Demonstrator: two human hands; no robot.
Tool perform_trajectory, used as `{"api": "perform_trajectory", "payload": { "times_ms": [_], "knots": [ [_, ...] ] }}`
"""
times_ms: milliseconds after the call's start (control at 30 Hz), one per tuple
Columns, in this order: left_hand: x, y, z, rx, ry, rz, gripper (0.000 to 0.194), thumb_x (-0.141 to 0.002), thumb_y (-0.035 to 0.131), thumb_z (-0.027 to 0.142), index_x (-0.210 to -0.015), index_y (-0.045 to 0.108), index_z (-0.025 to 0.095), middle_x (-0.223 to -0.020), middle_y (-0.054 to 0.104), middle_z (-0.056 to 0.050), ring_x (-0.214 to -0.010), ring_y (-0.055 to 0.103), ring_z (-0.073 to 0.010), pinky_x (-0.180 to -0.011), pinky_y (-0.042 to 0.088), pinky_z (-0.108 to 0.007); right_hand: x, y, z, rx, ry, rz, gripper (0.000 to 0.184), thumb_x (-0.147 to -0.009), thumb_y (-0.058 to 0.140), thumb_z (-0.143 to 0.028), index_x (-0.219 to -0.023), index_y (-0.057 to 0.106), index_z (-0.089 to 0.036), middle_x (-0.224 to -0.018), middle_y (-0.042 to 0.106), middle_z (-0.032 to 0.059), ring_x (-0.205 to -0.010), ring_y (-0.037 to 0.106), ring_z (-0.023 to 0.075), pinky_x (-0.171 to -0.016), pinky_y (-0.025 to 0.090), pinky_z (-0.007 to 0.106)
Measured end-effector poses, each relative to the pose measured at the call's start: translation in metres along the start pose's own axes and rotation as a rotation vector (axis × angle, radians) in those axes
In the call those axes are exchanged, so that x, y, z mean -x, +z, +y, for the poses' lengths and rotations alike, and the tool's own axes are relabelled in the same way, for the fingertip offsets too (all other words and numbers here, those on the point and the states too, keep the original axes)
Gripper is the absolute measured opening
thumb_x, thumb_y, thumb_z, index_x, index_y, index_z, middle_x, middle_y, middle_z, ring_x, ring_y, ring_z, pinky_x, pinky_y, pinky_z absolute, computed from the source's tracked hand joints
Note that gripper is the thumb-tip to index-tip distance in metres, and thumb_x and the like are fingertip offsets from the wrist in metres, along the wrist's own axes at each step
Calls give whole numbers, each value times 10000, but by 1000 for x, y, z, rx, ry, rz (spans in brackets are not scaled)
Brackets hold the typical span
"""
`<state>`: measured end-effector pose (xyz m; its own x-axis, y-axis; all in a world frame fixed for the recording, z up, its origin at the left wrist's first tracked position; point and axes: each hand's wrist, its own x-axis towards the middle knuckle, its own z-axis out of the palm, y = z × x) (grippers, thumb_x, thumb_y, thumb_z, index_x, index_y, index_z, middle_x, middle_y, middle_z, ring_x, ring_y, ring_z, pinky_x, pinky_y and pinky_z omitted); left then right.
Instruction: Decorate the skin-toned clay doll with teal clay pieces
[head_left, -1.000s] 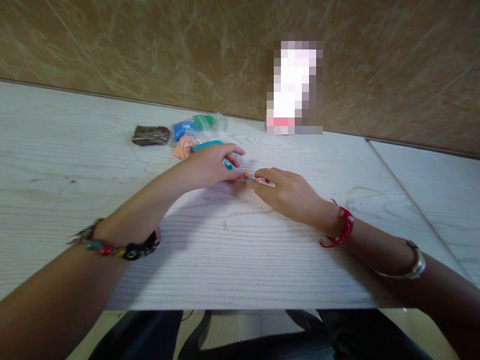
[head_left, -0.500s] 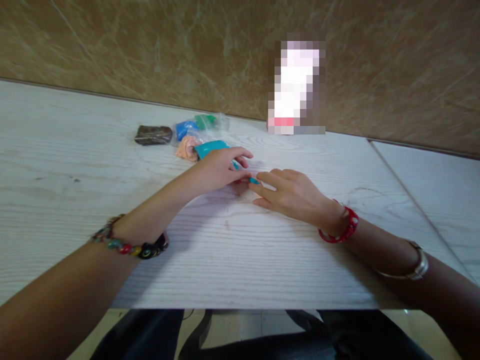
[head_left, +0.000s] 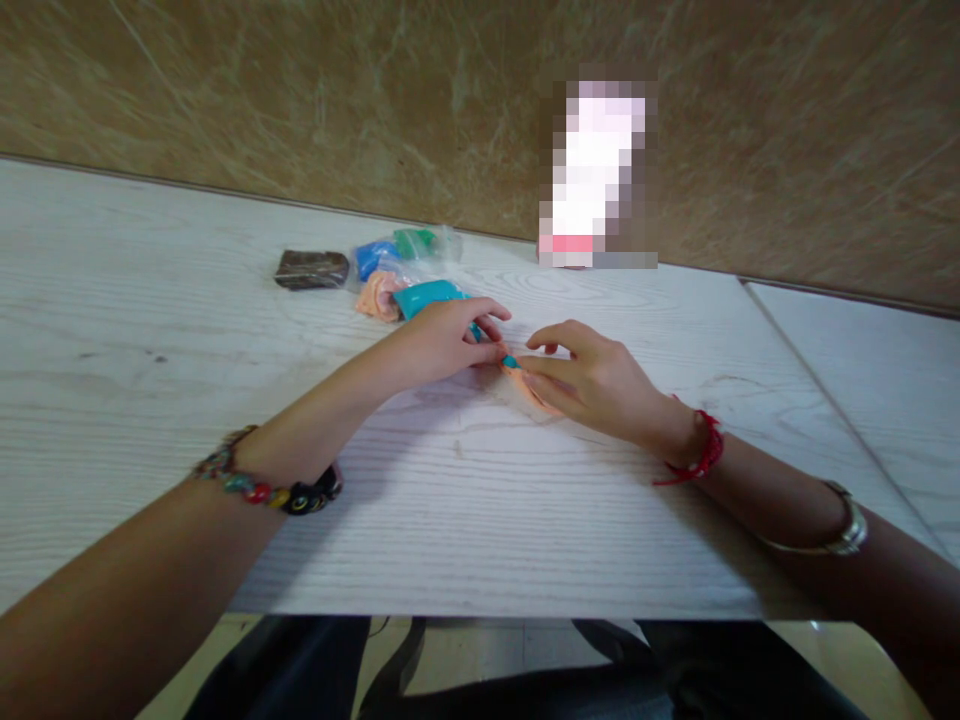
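A small piece of teal modelling clay (head_left: 511, 361) sits between my hands, at the fingertips of both. My left hand (head_left: 454, 335) pinches it from the left, with the upper fingers curved and held away. From the other side, the thumb and forefinger of my right hand (head_left: 592, 380) close on the clay, while its other fingers are raised and bent. Below the right fingers shows a flat peach clay piece (head_left: 541, 396), partly hidden by that hand. Just beyond my left hand lies a bag of teal clay (head_left: 429, 295), its near part covered by the hand.
Behind the teal bag lie bags of peach clay (head_left: 379, 298), blue clay (head_left: 375, 258) and green clay (head_left: 415, 243). A dark brown packet (head_left: 312, 270) rests to their left. A blurred-out upright object (head_left: 596, 170) leans against the marbled wall (head_left: 300, 110). The white wood-grain table (head_left: 405, 520) has a seam at right.
My right hand has lifted and opened its upper fingers slightly, and more of the peach piece shows beneath it. My left hand stays nearly the same. The view has shifted a little.
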<state>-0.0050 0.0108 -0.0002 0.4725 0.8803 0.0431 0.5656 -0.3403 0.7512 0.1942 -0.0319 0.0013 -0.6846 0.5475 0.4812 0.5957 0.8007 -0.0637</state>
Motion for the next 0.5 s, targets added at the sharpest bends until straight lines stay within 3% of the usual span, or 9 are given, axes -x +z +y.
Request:
{"api": "perform_trajectory", "payload": {
  "times_ms": [200,367,500],
  "knots": [
    [0,1,0,2,-2,-19,403,-711,609,249,-1098,551,152,-882,670,-32,-694,603,-126,-661,449,-250,1,3,0,-14,21,-29,284,-894,445,-303,-921,700,-183,-996,639,104,-885,581,176,-709,494,300],
    [0,0,1,34,-29,-26,391,-730,598,260,-1105,549,161,-907,659,-41,-706,600,-125,-655,450,-250,0,4,3,-90,89,49,281,-887,449,-294,-851,703,-179,-946,647,80,-829,582,154,-700,488,283],
    [-1,-15,-1,5,-93,88,369,-777,541,250,-1137,552,171,-950,642,-54,-675,581,-109,-631,436,-243,-6,-2,15,-158,225,130,253,-865,471,-246,-811,703,-162,-880,662,77,-749,583,141,-641,474,271]
  ]
}}
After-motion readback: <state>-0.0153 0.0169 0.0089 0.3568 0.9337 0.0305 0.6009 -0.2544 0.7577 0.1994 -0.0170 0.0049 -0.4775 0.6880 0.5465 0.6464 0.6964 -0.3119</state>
